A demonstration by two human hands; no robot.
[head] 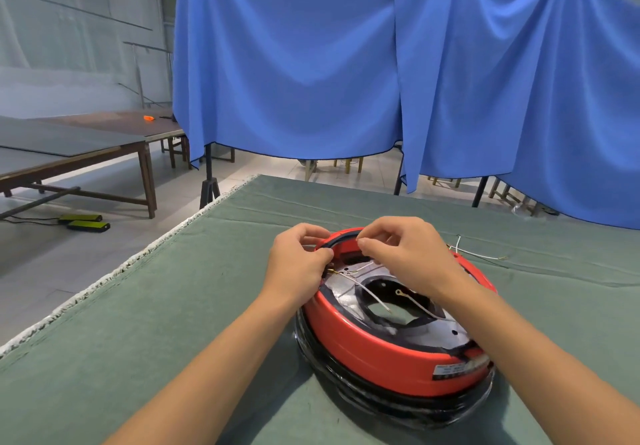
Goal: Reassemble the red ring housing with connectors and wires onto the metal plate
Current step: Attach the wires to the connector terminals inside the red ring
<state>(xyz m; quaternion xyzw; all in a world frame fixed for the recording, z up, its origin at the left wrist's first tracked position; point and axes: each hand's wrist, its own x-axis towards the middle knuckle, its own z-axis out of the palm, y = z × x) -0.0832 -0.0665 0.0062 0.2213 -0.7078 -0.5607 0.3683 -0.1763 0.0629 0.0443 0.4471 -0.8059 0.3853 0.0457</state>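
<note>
Red ring housing (377, 347), glossy, labelled

1. I'm in a plain workshop or training hall: at the left of the frame, long wooden worktables (86, 146) stand on a pale tiled floor (104, 247).
2. Blue cloth screens (311, 63) hang on stands across the upper frame.
3. My counter (173, 306) in the lower frame is covered with green cloth.

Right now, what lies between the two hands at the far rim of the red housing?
In the head view, the left hand and right hand are apart; between them shows the far rim of the red ring housing with a black strip along it.
</note>
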